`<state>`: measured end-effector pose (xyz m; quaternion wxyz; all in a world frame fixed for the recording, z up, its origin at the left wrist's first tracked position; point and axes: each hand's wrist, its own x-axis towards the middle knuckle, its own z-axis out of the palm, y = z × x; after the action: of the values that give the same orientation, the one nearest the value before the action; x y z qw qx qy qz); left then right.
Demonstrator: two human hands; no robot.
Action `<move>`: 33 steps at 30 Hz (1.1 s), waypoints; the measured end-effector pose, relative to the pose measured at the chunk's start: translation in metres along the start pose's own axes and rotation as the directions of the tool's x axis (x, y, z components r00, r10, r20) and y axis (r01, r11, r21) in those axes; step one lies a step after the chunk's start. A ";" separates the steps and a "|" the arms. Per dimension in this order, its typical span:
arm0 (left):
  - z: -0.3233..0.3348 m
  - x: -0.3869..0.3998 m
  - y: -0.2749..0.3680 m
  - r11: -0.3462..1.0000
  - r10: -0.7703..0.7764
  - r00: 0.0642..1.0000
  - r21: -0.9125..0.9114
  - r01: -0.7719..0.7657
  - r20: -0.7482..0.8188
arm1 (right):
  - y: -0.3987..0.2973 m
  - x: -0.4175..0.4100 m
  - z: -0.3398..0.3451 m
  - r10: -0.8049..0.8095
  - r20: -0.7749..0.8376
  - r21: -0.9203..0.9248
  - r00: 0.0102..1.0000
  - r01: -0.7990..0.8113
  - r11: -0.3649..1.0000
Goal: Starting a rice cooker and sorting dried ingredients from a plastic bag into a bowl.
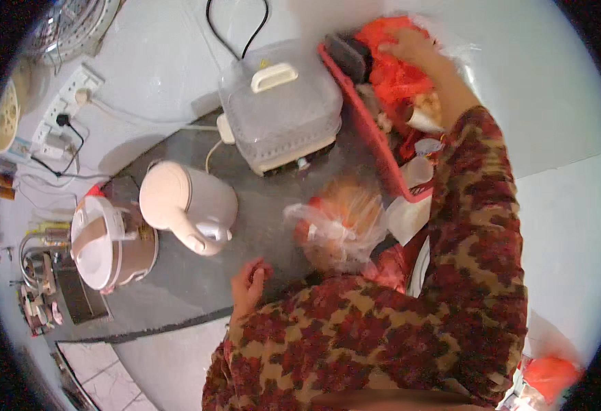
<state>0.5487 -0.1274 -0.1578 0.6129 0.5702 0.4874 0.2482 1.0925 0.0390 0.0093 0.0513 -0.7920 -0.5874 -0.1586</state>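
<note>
My right hand (408, 47) reaches to the far end of a long red plastic basket (367, 133) and lies on a red plastic bag (398, 74) there; whether its fingers grip the bag I cannot tell. The basket also holds a dark container (348, 56) and translucent plastic cups (417, 171). My left hand (251, 282) is loosely curled over the dark counter's front part, and its contents, if any, are unclear. Between the hands a clear plastic bag with orange-brown contents (341, 226) rests on the counter.
A rectangular appliance with a translucent lid (285, 108) stands left of the basket. Further left are an electric kettle (187, 205) and a rice cooker (113, 244), with a sink (82, 293) beyond. Cords run to a power strip (66, 110). Another red bag (550, 377) is at lower right.
</note>
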 end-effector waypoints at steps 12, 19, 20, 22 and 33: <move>0.021 0.043 0.057 0.865 0.395 0.826 0.140 -0.482 0.402 | -0.169 -0.259 -0.036 -0.600 0.354 0.669 0.717 0.255 0.699; 0.049 0.029 0.079 0.661 0.574 0.595 0.110 -0.742 0.563 | -0.239 -0.310 -0.021 -0.190 0.105 0.750 0.976 0.047 0.660; 0.047 0.023 0.082 0.617 0.636 0.572 0.103 -0.780 0.518 | -0.241 -0.316 -0.045 -0.140 0.102 0.731 0.985 0.021 0.682; 0.042 0.012 0.081 0.563 0.697 0.512 0.060 -0.824 0.502 | -0.253 -0.331 -0.113 0.025 0.098 0.626 0.995 -0.081 0.776; 0.019 -0.048 0.087 0.797 0.565 0.561 -0.222 -0.562 0.605 | -0.321 -0.403 -0.124 0.286 -0.173 0.493 0.942 -0.168 0.853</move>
<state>0.5681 -0.1573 -0.0636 0.6307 0.7433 0.0380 0.2198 0.6600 -0.2644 -0.0328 0.3315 -0.7946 -0.4991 -0.0984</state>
